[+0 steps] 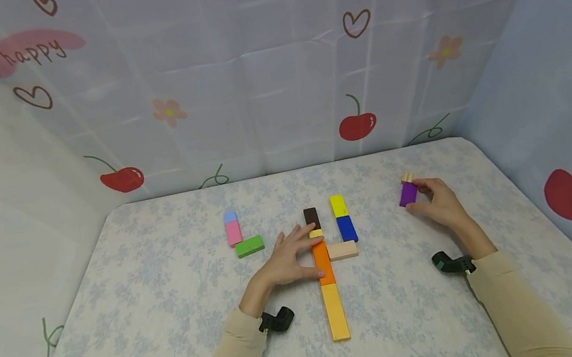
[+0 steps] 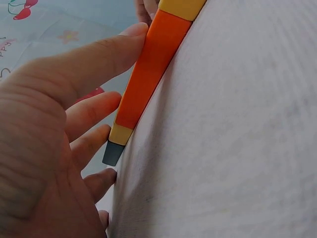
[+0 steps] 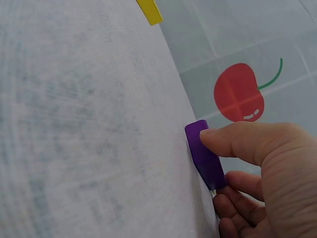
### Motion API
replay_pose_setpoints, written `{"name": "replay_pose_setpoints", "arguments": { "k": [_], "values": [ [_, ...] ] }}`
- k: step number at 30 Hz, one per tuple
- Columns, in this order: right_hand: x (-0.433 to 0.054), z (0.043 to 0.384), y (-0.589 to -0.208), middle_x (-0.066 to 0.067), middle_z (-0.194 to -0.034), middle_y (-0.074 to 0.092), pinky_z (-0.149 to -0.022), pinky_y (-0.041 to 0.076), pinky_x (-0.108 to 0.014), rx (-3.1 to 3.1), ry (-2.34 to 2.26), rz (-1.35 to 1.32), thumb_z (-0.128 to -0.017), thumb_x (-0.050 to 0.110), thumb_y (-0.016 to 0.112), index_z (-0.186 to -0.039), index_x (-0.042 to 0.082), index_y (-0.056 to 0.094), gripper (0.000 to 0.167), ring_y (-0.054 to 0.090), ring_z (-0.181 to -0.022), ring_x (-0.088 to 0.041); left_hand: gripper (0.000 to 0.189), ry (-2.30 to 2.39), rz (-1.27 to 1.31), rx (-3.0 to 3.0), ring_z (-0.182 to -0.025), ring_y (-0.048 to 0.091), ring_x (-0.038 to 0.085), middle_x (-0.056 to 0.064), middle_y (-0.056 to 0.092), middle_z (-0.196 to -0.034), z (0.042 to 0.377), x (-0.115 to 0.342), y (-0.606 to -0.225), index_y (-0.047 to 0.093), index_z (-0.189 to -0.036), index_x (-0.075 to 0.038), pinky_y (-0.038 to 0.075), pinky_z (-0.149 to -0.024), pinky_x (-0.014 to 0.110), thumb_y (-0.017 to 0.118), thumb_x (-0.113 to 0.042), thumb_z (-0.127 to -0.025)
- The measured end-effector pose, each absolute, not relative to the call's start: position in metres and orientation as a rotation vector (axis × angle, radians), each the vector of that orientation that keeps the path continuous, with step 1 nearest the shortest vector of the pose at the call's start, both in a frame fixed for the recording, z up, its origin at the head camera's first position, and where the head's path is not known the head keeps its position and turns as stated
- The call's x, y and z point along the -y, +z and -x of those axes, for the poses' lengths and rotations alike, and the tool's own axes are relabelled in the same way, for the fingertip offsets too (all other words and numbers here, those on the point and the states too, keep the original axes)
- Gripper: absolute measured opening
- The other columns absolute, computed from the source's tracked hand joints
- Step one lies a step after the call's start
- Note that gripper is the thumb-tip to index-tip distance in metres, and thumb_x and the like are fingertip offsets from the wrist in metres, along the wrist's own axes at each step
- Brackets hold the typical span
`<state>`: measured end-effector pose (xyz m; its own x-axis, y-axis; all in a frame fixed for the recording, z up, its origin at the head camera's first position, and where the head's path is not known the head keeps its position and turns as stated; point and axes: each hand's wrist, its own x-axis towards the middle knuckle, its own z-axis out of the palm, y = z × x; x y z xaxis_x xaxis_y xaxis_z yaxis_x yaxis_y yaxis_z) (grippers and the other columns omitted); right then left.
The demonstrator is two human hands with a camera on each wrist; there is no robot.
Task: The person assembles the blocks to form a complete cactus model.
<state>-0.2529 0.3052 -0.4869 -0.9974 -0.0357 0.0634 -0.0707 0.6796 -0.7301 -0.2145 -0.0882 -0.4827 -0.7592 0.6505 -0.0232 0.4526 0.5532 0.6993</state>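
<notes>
Thumb [image 1: 308, 272] of splayed left hand [image 1: 282, 262] touches orange block [image 1: 323, 258].

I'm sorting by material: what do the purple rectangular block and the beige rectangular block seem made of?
Purple rectangular block: perhaps painted wood or plastic; smooth, evenly coloured faces. Beige rectangular block: likely bare wood, matte, given its pale, uncoated-looking tone.

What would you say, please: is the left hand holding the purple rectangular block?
No, in the head view the right hand holds the purple rectangular block, while the left hand touches the orange rectangular block.
</notes>
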Motion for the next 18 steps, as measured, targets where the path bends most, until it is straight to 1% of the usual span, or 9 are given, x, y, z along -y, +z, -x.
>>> {"name": "replay_pose_setpoints", "arguments": {
  "k": [9, 18],
  "values": [
    [-0.3046, 0.2523, -0.4877, -0.03, -0.131, 0.044, -0.107, 0.035, -0.06, 2.838, 1.252, -0.057, -0.088, 0.016, 0.071, -0.143, -0.009, 0.04, 0.068, 0.046, -0.122, -0.046, 0.073, 1.003, -0.912, -2.52, -0.153, 0.008, 0.031, 0.004, 0.025, -0.162, 0.2143, 0.0884, -0.4834, 0.052, -0.143, -0.016, -0.006, -0.119, 0.06, 0.081, -0.035, -0.079],
    [-0.303, 0.2518, -0.4878, -0.028, -0.129, 0.047, -0.104, 0.037, -0.06, 2.828, 1.231, -0.024, -0.087, 0.018, 0.073, -0.141, -0.007, 0.043, 0.067, 0.048, -0.12, -0.046, 0.073, 0.991, -0.911, -2.527, -0.153, 0.008, 0.031, 0.004, 0.025, -0.162, 0.2142, 0.0884, -0.4822, 0.052, -0.143, -0.017, -0.006, -0.119, 0.059, 0.081, -0.035, -0.079]
  ]
}}
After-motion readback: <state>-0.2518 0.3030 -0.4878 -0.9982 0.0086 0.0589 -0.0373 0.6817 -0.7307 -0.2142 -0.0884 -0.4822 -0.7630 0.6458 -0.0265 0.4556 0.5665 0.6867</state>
